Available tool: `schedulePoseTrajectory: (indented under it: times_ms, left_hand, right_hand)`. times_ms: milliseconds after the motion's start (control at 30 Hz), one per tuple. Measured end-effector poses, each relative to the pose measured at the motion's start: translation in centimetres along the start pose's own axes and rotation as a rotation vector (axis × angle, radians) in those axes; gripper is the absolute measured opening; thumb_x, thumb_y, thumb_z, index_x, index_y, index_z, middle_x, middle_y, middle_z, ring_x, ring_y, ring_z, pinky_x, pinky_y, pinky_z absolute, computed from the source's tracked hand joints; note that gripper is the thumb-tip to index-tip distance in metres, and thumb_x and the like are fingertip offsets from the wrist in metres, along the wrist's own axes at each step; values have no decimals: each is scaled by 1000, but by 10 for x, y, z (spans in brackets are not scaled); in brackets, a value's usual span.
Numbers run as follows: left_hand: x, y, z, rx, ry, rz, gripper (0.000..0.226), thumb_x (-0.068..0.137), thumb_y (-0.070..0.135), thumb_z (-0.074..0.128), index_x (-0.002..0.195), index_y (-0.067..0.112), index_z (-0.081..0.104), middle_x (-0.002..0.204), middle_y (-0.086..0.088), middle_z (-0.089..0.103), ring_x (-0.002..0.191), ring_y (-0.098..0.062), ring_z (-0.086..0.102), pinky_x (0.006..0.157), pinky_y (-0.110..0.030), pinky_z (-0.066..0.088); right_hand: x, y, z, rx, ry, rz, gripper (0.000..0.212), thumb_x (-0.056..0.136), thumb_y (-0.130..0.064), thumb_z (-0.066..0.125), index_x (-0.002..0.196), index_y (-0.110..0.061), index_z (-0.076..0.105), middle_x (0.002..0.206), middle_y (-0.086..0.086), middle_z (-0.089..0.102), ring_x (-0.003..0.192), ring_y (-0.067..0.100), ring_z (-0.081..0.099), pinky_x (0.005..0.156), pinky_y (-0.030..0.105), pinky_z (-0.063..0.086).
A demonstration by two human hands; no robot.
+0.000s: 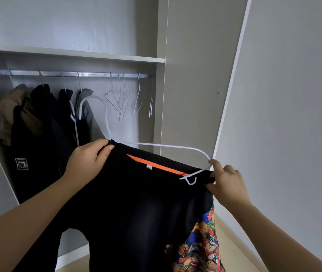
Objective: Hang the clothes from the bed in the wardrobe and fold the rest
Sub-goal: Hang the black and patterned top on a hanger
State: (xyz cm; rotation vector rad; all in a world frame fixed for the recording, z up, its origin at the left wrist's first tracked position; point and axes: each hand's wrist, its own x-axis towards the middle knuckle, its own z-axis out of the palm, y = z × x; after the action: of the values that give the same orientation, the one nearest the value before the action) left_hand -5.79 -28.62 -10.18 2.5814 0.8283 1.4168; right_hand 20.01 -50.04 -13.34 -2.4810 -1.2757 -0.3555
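A black garment [128, 203] with an orange strip inside its collar hangs between my hands in front of the open wardrobe. My left hand [89, 161] grips its left shoulder at the neck of a white hanger [168, 146]. My right hand [225, 183] pinches the garment's right shoulder beside the hanger's right end, which sticks out above the cloth. The hanger's hook curves up to the left, below the metal rail [67, 74].
Several dark and tan clothes [38, 122] hang on the rail's left half; several empty white hangers [124, 101] hang on its right. A shelf [97, 54] runs above. A bear-print fabric [201, 244] shows below the garment. The wardrobe's side panel [191, 95] stands at the right.
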Motion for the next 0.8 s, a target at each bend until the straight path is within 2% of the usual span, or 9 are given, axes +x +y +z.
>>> schedulePoseTrajectory:
  times_ms: [100,133,200,300,400,500,600,700,800]
  left_hand:
    - [-7,-1,8,-136,36,-128,12,90,12,59,82,3,62,52,-4,48,50,-23,49,54,-24,41]
    - [-9,-1,9,-164,47,-139,13,90,12,58,80,5,61,52,-5,49,50,-23,50,53,-16,38]
    - [-12,-3,10,-163,41,-113,15,90,12,57,76,7,57,52,-4,49,50,-21,50,52,-15,37]
    - [-15,-8,7,-28,-3,33,33,94,25,53,74,0,58,54,-7,52,49,-23,51,49,-30,42]
    - [-18,-14,4,178,55,297,43,93,29,43,75,-1,68,56,-8,60,47,-24,58,43,-30,49]
    - [-20,-17,8,280,51,427,47,97,30,39,74,4,71,51,-5,54,41,-21,53,39,-26,47]
    - [-22,-6,16,249,41,392,56,99,36,31,73,7,71,51,-4,55,42,-22,55,38,-27,46]
    - [-25,19,29,133,-18,319,54,96,41,33,71,8,68,52,-3,57,46,-23,57,39,-27,46]
    - [-22,39,36,10,-129,266,41,88,38,39,65,8,56,51,1,47,48,-18,48,44,-30,43]
  right_hand:
    - [1,-2,2,227,-35,48,84,84,-26,61,148,-30,6,103,5,59,101,28,51,83,32,40]
    - [0,-2,3,241,-48,41,85,84,-25,62,148,-31,6,102,6,59,101,28,52,81,32,42]
    - [-1,-2,6,242,-47,28,74,84,-23,62,143,-27,18,104,7,59,101,28,54,81,33,43]
    - [-1,0,7,260,2,47,43,83,-23,63,119,-18,39,103,9,60,97,30,54,74,33,43]
    - [0,0,2,220,3,40,31,84,-26,62,96,-20,34,91,8,55,80,27,51,59,31,37]
    - [0,-2,-3,214,1,0,30,85,-24,60,89,-23,31,83,4,49,70,22,45,52,27,31]
    - [-2,-14,-7,311,64,-128,28,81,-8,61,85,-19,36,75,-4,44,73,21,42,60,27,30]
    - [-7,-43,-10,394,101,-394,38,63,15,55,76,-17,38,65,-17,33,74,20,39,58,25,27]
    - [-7,-55,-10,431,176,-546,37,56,18,57,77,-12,52,77,-18,47,81,24,47,67,18,29]
